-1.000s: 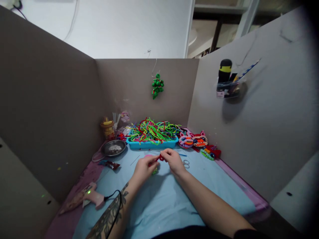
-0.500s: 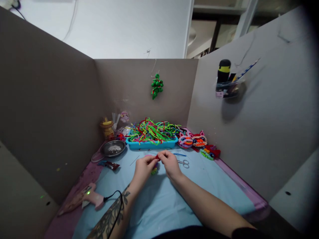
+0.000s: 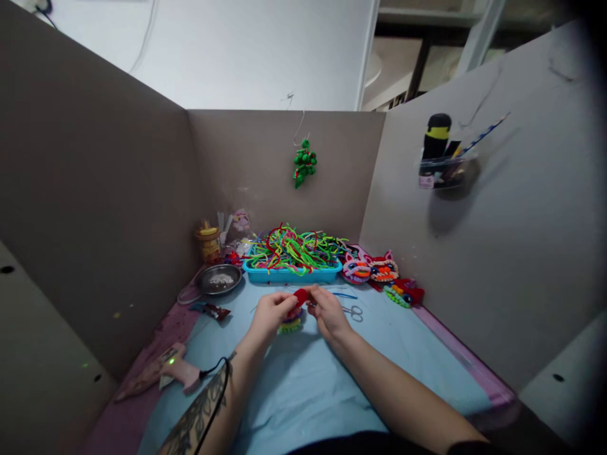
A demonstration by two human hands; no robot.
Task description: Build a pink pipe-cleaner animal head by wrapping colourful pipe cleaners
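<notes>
My left hand point(image 3: 274, 314) is closed, pinching a small red fuzzy piece point(image 3: 300, 296) that looks bent from pipe cleaner. On the other side, my right hand point(image 3: 329, 314) has curled fingers with their tips at the edge of the same piece. Just below both hands lies a multicoloured fuzzy pipe-cleaner figure point(image 3: 291, 325) with a yellow-green edge, partly hidden by my left hand. To the right of my right hand rest small scissors point(image 3: 355, 313), their blades partly covered. A blue pipe cleaner point(image 3: 345, 295) lies behind them on the blue table cover point(image 3: 303, 392).
A blue tray point(image 3: 294, 276) heaped with coloured pipe cleaners stands at the back. Finished fuzzy figures point(image 3: 383, 268) sit right of it. On the left are a metal dish point(image 3: 219, 280), a brown wrapper point(image 3: 215, 311) and a pink glue gun point(image 3: 177, 368) with its cord over my left forearm.
The red piece has turned and shows more of its surface. My right fingers have loosened and opened slightly around it. More of the multicoloured figure shows below. The view has shifted slightly.
</notes>
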